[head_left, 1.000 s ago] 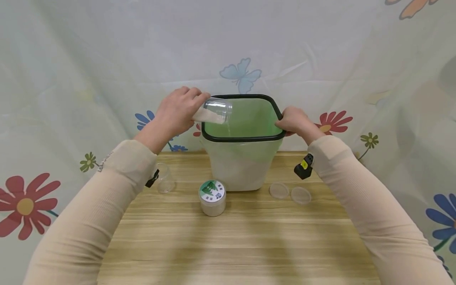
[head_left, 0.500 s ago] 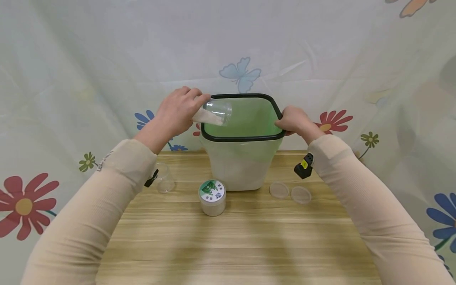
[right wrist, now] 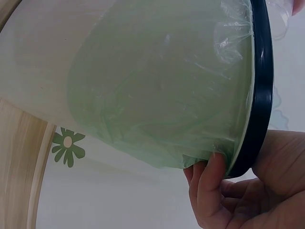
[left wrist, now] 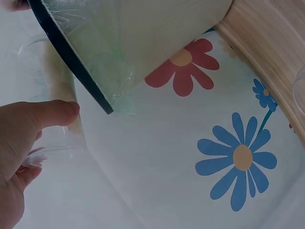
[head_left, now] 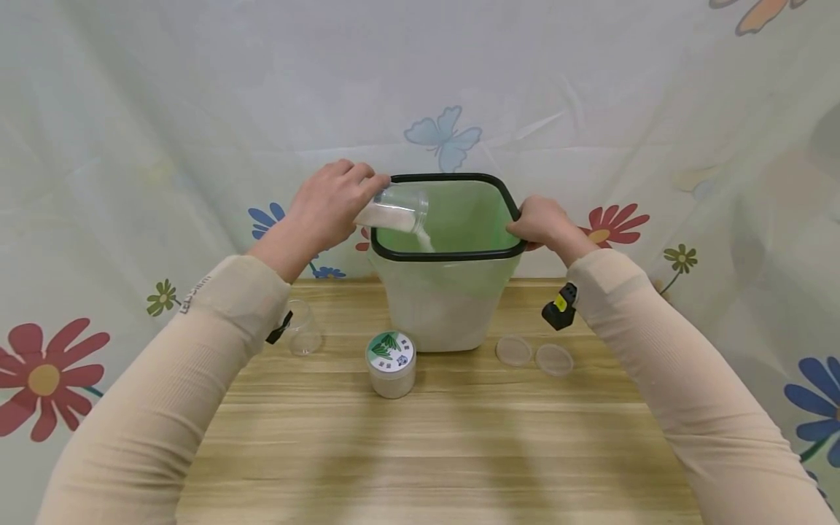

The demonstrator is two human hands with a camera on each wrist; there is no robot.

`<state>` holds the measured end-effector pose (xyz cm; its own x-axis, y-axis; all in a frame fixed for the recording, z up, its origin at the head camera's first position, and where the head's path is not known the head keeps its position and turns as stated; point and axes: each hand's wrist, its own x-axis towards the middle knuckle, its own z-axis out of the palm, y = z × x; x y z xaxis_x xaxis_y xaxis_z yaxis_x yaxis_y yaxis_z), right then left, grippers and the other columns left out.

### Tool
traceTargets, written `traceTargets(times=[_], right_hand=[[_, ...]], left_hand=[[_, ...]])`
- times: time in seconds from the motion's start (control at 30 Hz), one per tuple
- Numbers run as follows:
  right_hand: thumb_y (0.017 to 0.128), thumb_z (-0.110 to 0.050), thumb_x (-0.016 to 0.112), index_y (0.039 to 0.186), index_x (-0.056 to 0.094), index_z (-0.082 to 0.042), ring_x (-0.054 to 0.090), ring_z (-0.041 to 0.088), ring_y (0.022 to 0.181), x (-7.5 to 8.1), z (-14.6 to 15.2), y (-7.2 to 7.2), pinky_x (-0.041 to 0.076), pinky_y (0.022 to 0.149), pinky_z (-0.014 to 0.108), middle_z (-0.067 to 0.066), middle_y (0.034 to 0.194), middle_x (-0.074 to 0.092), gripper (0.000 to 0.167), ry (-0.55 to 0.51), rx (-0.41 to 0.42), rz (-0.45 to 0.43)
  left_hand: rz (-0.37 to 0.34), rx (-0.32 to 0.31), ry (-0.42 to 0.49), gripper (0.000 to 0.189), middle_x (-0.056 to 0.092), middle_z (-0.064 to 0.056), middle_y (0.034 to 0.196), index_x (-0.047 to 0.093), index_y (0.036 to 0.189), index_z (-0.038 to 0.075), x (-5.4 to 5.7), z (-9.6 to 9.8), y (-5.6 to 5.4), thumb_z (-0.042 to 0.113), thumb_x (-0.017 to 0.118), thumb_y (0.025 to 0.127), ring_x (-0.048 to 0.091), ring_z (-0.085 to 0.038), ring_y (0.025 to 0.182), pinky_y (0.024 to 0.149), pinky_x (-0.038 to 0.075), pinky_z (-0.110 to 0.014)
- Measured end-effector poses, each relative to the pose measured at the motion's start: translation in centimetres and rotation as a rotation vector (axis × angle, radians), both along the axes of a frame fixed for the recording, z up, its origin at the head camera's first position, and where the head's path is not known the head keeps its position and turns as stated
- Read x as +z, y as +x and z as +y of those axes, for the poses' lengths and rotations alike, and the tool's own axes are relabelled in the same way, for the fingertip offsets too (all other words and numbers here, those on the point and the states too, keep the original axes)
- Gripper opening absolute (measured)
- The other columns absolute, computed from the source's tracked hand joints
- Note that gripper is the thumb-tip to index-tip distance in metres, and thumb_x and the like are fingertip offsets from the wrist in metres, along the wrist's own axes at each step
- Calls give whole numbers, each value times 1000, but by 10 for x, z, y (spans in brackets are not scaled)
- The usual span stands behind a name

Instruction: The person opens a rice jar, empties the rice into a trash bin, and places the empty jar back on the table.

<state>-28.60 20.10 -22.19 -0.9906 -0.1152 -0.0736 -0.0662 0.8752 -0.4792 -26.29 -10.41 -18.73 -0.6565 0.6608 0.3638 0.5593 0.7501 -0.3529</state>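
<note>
My left hand (head_left: pixel 331 204) grips a clear plastic jar (head_left: pixel 400 200), tipped on its side over the left rim of a white trash can (head_left: pixel 446 313). White powder (head_left: pixel 425 240) spills from the jar's mouth into the can; more of it lies along the jar's lower wall. A green bag (right wrist: pixel 157 95) lines the can and folds down outside, under a black rim ring (head_left: pixel 453 257). At the right rim my right hand (head_left: pixel 545 222) holds on, thumb inside and fingers curled beneath the ring against the bag (right wrist: pixel 209 176). The can's bottom inside is hidden.
On the wooden table (head_left: pixel 433 452), a lidded jar with a green and white label (head_left: pixel 391 364) stands before the can. An upright clear jar (head_left: pixel 305 332) is at left. Two clear round lids (head_left: pixel 515 351) lie at right. A flowered curtain (head_left: pixel 262 87) hangs behind.
A stream of white powder now falls from the tilted jar's mouth, where earlier the powder stayed inside. The right hand and the can have kept their places.
</note>
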Motion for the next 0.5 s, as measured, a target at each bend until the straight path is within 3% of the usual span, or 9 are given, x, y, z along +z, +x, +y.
traceTargets(times=[0.5], right_hand=[[85, -13, 46, 72, 51, 1, 57, 14, 50, 0, 1, -1, 49, 49, 21, 8, 65, 53, 20, -2, -3, -5]], left_hand=[[17, -12, -52, 66, 54, -16, 120, 47, 129, 6, 4, 1, 1, 0, 75, 70, 50, -34, 109, 96, 42, -42]])
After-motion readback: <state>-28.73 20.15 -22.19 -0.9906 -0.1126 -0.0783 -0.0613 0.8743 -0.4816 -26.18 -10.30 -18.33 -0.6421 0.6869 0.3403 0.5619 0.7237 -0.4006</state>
